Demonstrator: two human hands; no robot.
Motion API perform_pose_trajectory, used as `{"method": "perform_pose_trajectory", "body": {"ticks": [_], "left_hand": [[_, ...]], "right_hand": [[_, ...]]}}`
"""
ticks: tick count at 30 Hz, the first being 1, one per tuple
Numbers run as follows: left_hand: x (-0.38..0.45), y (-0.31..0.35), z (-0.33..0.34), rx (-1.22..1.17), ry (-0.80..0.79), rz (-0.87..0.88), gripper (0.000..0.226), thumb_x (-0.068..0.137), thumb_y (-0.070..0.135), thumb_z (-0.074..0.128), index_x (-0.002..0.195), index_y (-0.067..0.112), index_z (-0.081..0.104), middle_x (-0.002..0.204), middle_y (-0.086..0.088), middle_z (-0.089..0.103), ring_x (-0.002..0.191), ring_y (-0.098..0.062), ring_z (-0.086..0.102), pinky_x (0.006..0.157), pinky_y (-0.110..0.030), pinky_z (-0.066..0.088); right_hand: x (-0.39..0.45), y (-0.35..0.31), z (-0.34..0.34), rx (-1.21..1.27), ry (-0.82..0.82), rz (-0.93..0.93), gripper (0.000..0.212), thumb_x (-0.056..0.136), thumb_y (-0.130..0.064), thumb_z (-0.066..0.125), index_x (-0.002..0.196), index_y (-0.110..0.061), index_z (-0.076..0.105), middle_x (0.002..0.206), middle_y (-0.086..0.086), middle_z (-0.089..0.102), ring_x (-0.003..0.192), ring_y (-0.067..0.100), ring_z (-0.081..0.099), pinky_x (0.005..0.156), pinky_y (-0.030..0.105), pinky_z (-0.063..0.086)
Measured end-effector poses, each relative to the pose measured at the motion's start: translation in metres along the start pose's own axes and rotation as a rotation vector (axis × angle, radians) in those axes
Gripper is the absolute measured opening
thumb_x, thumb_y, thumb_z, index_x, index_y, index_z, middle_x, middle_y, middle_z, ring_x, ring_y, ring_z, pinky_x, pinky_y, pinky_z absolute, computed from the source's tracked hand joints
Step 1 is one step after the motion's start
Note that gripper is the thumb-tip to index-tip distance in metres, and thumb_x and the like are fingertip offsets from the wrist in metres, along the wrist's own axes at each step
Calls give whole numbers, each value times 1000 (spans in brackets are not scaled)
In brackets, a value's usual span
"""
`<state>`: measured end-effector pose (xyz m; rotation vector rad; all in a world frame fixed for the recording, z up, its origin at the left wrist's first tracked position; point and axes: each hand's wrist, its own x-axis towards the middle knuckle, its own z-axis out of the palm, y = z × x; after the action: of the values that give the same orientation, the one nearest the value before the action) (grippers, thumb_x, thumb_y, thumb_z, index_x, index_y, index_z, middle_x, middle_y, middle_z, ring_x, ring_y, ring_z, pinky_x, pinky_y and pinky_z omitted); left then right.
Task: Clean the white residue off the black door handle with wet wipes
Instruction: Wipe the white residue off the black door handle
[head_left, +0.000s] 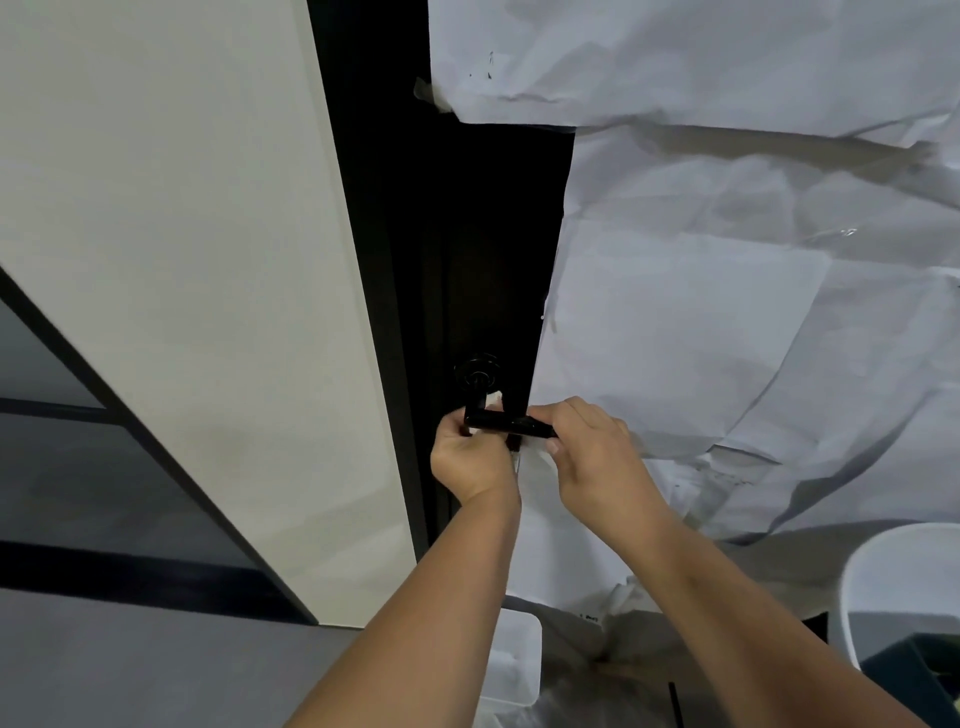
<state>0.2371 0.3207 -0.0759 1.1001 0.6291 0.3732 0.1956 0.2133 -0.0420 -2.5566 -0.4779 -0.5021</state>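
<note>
A black lever door handle (506, 422) sticks out of a black door (483, 249), below its round rose (479, 370). My left hand (470, 457) grips the handle's left end, near the bend. My right hand (587, 447) pinches the lever's right end. A white wet wipe (493, 401) shows behind the lever, and more white wipe hangs under it between my hands. Which hand holds the wipe is hard to tell. Any residue on the handle is hidden by my fingers.
Crumpled white paper (727, 291) is taped over the door's right side. A pale wall panel (182, 260) stands to the left. A white bin with a dark liner (904, 597) sits at the lower right, and a white plastic container (511, 660) lies on the floor below my arms.
</note>
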Motion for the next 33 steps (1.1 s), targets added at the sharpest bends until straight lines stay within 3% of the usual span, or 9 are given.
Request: {"method": "perform_pose_trajectory", "body": {"ticks": [4, 7, 9, 12, 15, 20, 24, 27, 33], "left_hand": [[14, 4, -8, 77, 83, 27, 18, 82, 4, 73, 82, 21, 67, 82, -2, 70, 77, -18, 71, 70, -33, 61], [18, 11, -9, 67, 121, 28, 16, 85, -1, 68, 88, 14, 68, 77, 8, 63, 62, 0, 61, 53, -10, 50], [16, 13, -9, 54, 124, 17, 15, 84, 0, 69, 91, 13, 69, 78, 8, 63, 60, 1, 59, 49, -6, 45], [13, 18, -11, 7, 106, -27, 12, 84, 3, 71, 86, 14, 68, 79, 2, 66, 67, -7, 64, 57, -16, 53], [13, 22, -18, -86, -5, -65, 11, 87, 14, 72, 97, 9, 71, 90, -8, 72, 85, -25, 70, 73, -34, 59], [4, 41, -29, -99, -103, -55, 19, 88, 15, 71, 105, 7, 72, 95, -5, 74, 94, -24, 71, 80, -34, 58], [2, 59, -34, 179, -78, 170, 15, 86, 20, 72, 101, 17, 74, 87, 5, 73, 85, -11, 70, 80, -23, 57], [-2, 74, -30, 458, -9, 267, 19, 90, 26, 67, 104, 15, 73, 79, 9, 68, 69, -3, 62, 58, -1, 43], [-3, 85, -18, 808, -24, 442, 24, 96, 26, 59, 108, 11, 73, 88, -6, 73, 74, -19, 67, 57, -19, 45]], "right_hand": [[1, 0, 1, -20, -2, 11, 39, 84, 3, 55, 116, -19, 59, 95, -3, 56, 88, 22, 55, 77, 32, 32], [1, -1, 1, -30, -7, 20, 40, 84, 3, 56, 117, -19, 59, 96, -3, 56, 88, 22, 55, 77, 31, 32], [1, -2, 1, -31, -15, 29, 40, 84, 3, 55, 118, -19, 59, 96, -3, 55, 90, 21, 54, 78, 31, 30], [1, -3, -1, -28, -26, 34, 39, 86, 2, 55, 118, -20, 58, 98, -4, 55, 91, 21, 54, 79, 30, 30], [1, -4, -4, -17, -40, 38, 38, 85, 3, 56, 118, -18, 58, 98, -2, 57, 91, 24, 55, 79, 33, 32], [2, -11, -10, -6, -78, 77, 38, 86, 2, 54, 118, -18, 58, 102, 0, 58, 95, 25, 55, 85, 38, 36], [4, -16, -16, -11, -102, 101, 38, 85, 3, 55, 117, -17, 58, 104, 2, 59, 96, 27, 55, 85, 40, 38], [4, -18, -18, -13, -110, 115, 39, 84, 4, 55, 117, -16, 58, 106, 3, 59, 98, 28, 55, 85, 39, 37], [4, -20, -18, -20, -111, 113, 41, 83, 6, 54, 118, -16, 57, 106, 4, 59, 98, 29, 55, 84, 40, 38]]}}
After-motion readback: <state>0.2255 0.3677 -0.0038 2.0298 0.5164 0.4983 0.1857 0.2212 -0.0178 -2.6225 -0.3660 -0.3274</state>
